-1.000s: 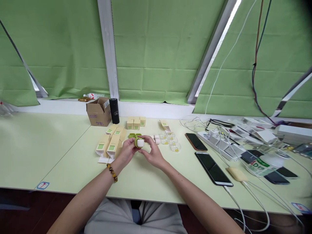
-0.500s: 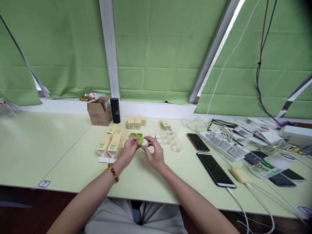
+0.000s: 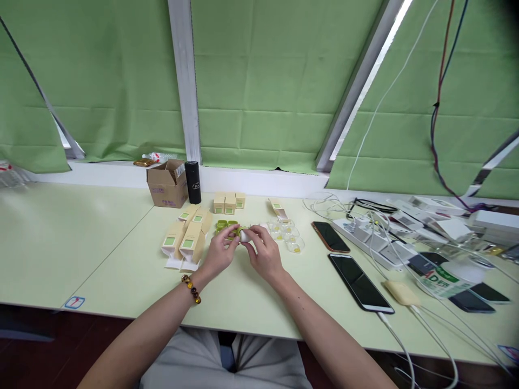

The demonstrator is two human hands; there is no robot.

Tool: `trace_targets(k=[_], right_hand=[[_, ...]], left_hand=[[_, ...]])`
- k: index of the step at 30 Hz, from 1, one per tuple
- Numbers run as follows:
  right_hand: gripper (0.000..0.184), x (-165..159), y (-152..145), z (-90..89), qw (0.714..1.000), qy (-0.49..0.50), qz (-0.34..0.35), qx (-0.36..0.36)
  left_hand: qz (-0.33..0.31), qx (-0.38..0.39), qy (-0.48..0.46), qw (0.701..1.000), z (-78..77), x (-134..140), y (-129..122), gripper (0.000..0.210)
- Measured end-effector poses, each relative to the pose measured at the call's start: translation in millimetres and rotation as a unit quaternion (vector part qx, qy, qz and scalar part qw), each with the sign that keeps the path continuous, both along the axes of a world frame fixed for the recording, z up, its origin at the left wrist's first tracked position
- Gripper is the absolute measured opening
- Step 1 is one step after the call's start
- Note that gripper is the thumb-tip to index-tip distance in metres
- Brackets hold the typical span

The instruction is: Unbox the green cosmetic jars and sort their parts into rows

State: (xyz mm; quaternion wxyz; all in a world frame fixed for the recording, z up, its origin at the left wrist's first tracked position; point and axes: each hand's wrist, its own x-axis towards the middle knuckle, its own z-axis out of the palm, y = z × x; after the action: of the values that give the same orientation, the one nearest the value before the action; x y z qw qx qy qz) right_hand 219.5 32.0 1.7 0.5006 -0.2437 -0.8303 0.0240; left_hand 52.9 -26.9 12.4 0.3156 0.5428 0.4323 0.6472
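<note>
My left hand [image 3: 221, 253] is closed, its thumb and fingers pinching a small green piece [image 3: 235, 232]. In my right hand [image 3: 265, 254] the fingertips close on a small, rounded white piece [image 3: 244, 236]. The two pieces meet between my hands, just above the table; my fingers cover much of both, so I cannot tell how far one sits inside the other. Green square pieces [image 3: 227, 223] lie just behind my left hand. Beyond my right hand are several clear plastic shells [image 3: 295, 245] with yellow-green spots.
Several opened cream boxes [image 3: 191, 243] lie to the left, closed small boxes [image 3: 224, 203] at the back. A cardboard carton [image 3: 167, 186] and a black bottle [image 3: 193, 182] stand by the sill. Two phones [image 3: 360, 283], a power strip [image 3: 377, 246] and tangled cables occupy the right.
The green and white pieces have turned in my fingers and are more covered now. My right hand has shifted slightly right. The green square pieces behind show more.
</note>
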Motion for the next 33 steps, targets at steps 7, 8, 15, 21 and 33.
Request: trace_targets(k=[7, 8, 15, 21, 33], right_hand=[[0.033, 0, -1, 1.4, 0.999, -0.04, -0.011, 0.01], [0.033, 0, -1, 1.3, 0.999, -0.037, -0.008, 0.011], [0.044, -2, -1, -2.7, 0.999, 0.02, 0.009, -0.03], [0.057, -3, -4, -0.6, 0.993, 0.062, 0.038, -0.088], [0.04, -10, -7, -0.5, 0.914, 0.194, 0.17, -0.312]], left_hand=[[0.012, -0.012, 0.017, 1.0, -0.8, 0, 2, 0.04], [0.012, -0.013, 0.015, 1.0, -1.7, 0, 2, 0.039], [-0.016, -0.005, -0.031, 0.999, -6.2, -1, 6, 0.039], [-0.112, -0.028, -0.143, 0.983, 3.7, -6, 4, 0.048], [-0.042, -0.04, -0.03, 0.998, 0.1, -2, 4, 0.032]])
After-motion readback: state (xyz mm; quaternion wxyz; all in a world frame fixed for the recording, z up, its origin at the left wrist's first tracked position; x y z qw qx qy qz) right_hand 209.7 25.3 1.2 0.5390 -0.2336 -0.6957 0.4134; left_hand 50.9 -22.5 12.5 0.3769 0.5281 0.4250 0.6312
